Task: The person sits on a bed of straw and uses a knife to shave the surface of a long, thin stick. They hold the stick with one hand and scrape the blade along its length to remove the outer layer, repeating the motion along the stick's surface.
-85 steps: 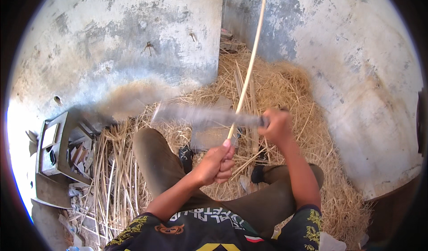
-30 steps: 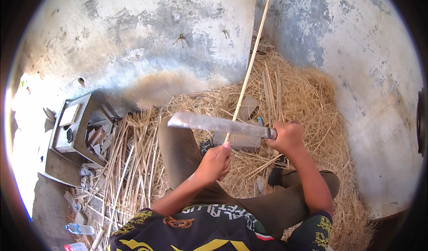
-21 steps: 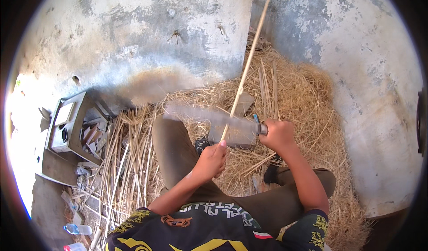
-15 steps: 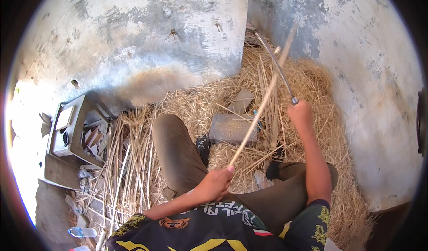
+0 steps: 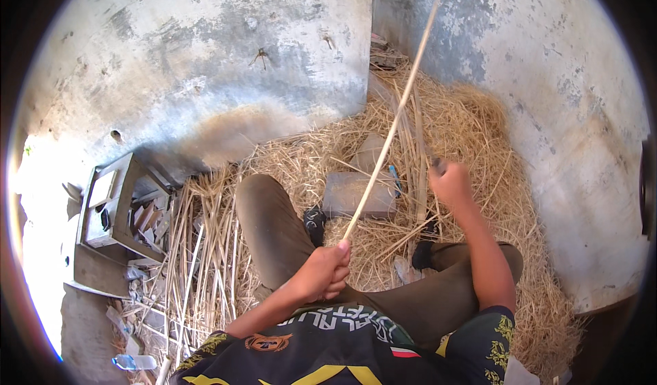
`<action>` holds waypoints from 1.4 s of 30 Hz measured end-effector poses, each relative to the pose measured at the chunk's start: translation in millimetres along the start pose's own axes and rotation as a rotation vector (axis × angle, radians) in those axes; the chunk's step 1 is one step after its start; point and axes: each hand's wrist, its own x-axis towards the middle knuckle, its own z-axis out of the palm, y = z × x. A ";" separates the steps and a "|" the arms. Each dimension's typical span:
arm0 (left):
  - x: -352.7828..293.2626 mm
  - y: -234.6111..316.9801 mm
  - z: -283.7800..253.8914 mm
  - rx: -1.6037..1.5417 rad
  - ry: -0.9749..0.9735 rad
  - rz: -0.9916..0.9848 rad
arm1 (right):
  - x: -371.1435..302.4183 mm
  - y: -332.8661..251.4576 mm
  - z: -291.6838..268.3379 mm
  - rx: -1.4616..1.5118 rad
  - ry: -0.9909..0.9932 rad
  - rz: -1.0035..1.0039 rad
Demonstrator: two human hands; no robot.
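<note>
Stick (image 5: 392,128) now leftward, across grey block (image 5: 340,197)

Pale cream stick (image 5: 393,126) against golden straw and blue-grey, flaking walls.

The straw (image 5: 472,128) runs from gold to tan; the wall (image 5: 547,77) is off-white, mottled with blue-grey patches, with a rusty-brown stain (image 5: 236,130) low on its left part. A dark knife handle (image 5: 439,167), a grey block (image 5: 357,197) and olive-brown trousers (image 5: 265,210) sit among them. The black shirt (image 5: 328,351) carries white lettering, an orange emblem (image 5: 267,342), a red-and-white flash (image 5: 405,352) and yellow leaf patterns on its sleeves.
</note>
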 end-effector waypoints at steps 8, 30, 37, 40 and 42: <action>-9.2 -2.8 -17.4 -0.493 -0.538 -0.258 | 27.3 -10.5 -29.8 0.010 0.029 0.008; -30.6 -9.3 -33.1 -0.179 -0.319 -0.299 | 35.5 18.5 -30.8 -0.153 -0.028 0.231; -49.4 -2.2 -38.7 -0.060 -0.226 -0.261 | 15.1 19.5 -34.5 -0.171 -0.046 -0.245; -70.3 -11.0 -70.8 -0.163 -0.235 -0.353 | 59.3 63.9 -45.0 -0.195 0.147 0.336; -78.9 -20.5 -89.9 -0.153 -0.176 -0.336 | 60.2 97.5 -49.7 -0.164 0.282 0.489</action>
